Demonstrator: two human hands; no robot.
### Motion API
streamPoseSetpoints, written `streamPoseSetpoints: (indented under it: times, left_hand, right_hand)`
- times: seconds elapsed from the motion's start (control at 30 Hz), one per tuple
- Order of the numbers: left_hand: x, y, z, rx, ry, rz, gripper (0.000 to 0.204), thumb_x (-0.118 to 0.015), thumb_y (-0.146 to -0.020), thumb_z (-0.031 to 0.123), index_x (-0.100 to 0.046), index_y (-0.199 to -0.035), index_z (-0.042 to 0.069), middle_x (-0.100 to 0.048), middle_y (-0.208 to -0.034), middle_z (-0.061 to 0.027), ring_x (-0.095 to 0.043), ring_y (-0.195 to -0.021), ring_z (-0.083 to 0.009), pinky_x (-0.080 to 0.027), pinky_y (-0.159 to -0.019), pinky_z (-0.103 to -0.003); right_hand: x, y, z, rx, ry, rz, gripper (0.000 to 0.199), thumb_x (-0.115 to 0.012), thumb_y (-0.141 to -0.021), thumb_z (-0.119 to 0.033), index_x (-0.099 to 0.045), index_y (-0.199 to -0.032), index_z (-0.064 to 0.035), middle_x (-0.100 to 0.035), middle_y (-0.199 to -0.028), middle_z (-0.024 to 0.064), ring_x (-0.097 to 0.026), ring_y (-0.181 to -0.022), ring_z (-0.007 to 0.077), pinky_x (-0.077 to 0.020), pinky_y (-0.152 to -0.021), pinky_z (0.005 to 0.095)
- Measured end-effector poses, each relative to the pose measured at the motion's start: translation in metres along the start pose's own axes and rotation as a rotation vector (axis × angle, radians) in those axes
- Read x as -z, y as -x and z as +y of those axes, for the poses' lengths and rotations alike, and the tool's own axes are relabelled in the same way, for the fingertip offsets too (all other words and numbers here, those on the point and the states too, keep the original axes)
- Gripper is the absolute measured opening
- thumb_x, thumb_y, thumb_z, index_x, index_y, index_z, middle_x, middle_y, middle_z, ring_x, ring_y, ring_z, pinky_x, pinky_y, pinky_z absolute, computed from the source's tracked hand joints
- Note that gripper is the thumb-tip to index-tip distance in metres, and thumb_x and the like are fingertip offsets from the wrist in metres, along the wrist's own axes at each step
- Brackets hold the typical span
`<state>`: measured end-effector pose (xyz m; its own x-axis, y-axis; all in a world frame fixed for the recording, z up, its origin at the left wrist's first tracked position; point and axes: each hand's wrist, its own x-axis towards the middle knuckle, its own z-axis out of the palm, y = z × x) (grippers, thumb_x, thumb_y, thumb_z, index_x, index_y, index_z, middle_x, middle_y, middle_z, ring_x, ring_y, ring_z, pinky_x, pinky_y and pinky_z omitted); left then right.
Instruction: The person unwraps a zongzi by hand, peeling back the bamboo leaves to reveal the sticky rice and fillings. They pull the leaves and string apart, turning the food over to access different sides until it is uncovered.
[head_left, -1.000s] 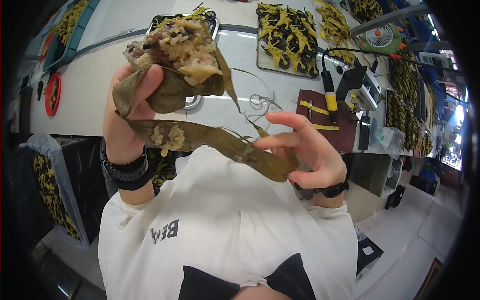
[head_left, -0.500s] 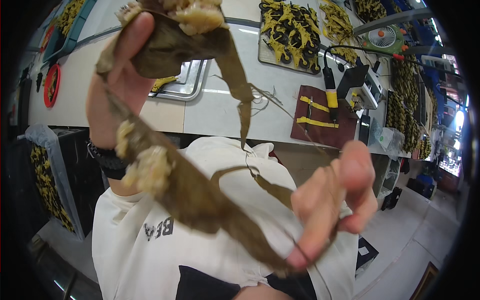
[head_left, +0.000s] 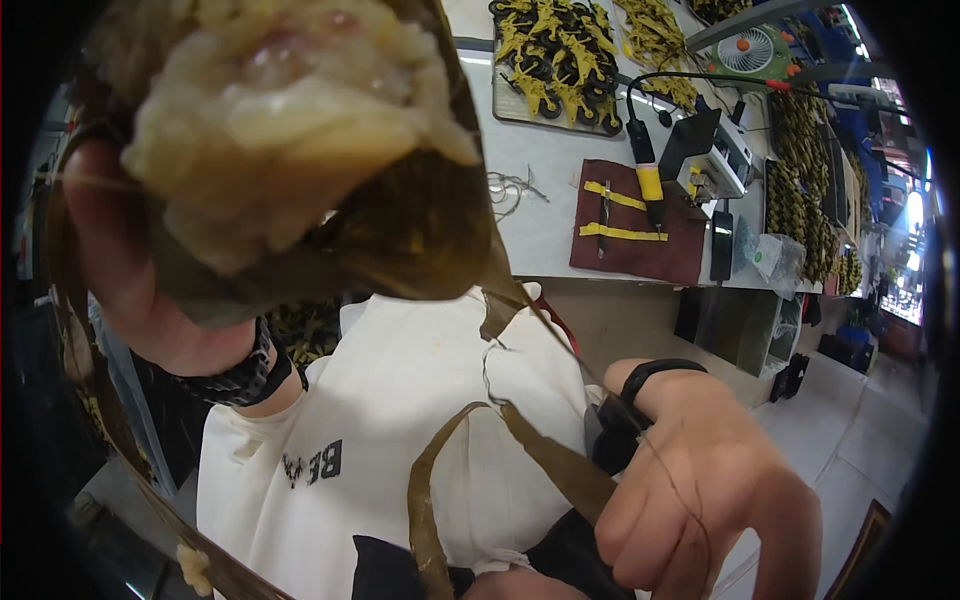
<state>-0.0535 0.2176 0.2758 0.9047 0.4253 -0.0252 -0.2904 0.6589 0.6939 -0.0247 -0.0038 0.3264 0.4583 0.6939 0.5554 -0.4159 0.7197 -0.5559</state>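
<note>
My left hand, wearing a black wristband, is closed around a leaf-wrapped sticky rice dumpling held very close to the view. Pale, moist rice shows above its brown-green leaf. Another long leaf strip, with a rice clump stuck low on it, hangs down the left side. At the lower right is my right hand, its fingers curled downward and fingertips partly hidden. A leaf strip runs behind these fingers, and a thin string lies across the back of the hand.
Beyond is a white workbench with a maroon cloth, a yellow-and-black handheld tool on a cable, and a tray of yellow-and-black parts. A green fan stands farther back. Clear plastic bags lie at the bench's right end.
The dumpling in my left hand has come much closer to the view and now covers the upper left. My right hand has dropped lower and turned its back upward.
</note>
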Motion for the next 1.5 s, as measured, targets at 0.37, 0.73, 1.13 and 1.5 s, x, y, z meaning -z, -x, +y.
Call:
streamPoseSetpoints:
  times: [0.37,0.73,1.13,1.5]
  left_hand:
    - [0.009,-0.003,-0.007,0.041,0.038,0.024,0.073,-0.054,-0.075,0.039,-0.022,-0.129,0.001,-0.029,-0.127,-0.0210,-0.027,-0.117,-0.0346,-0.018,-0.100,-0.047]
    - [0.021,-0.017,-0.027,0.210,0.222,-0.483,0.041,-0.039,-0.089,0.023,-0.036,-0.123,0.000,-0.042,-0.122,-0.0139,-0.040,-0.114,-0.0230,-0.031,-0.097,-0.037]
    - [0.063,-0.088,-0.075,0.302,-0.002,-0.561,0.033,-0.043,-0.088,0.016,-0.044,-0.117,0.000,-0.049,-0.115,-0.0148,-0.045,-0.111,-0.0207,-0.031,-0.098,-0.032]
    - [0.056,-0.071,-0.055,0.177,-0.070,-0.286,0.038,-0.037,-0.090,0.020,-0.039,-0.121,-0.002,-0.041,-0.124,-0.0161,-0.041,-0.115,-0.0238,-0.028,-0.101,-0.035]
  right_hand:
    - [0.016,0.029,0.009,0.296,0.766,0.018,0.034,-0.042,-0.085,-0.007,-0.033,-0.117,-0.0048,-0.064,-0.071,0.0113,-0.047,-0.048,0.0128,-0.0298,-0.039,0.0242]
    - [0.043,0.052,-0.002,0.074,0.445,-0.204,0.063,-0.048,-0.076,0.005,-0.008,-0.124,0.0157,-0.049,-0.099,0.0314,-0.055,-0.064,0.0228,-0.0423,-0.052,0.0262]
    - [0.080,0.060,0.001,-0.352,0.011,-0.077,0.103,-0.049,-0.069,0.011,0.040,-0.117,-0.0061,-0.054,-0.084,0.0340,-0.045,-0.048,0.0165,-0.0371,-0.062,0.0354]
    - [0.086,0.052,0.017,-0.473,-0.238,-0.010,0.102,-0.049,-0.070,0.010,0.038,-0.120,-0.0066,-0.041,-0.109,0.0409,-0.058,-0.075,0.0224,-0.0154,-0.099,0.0451]
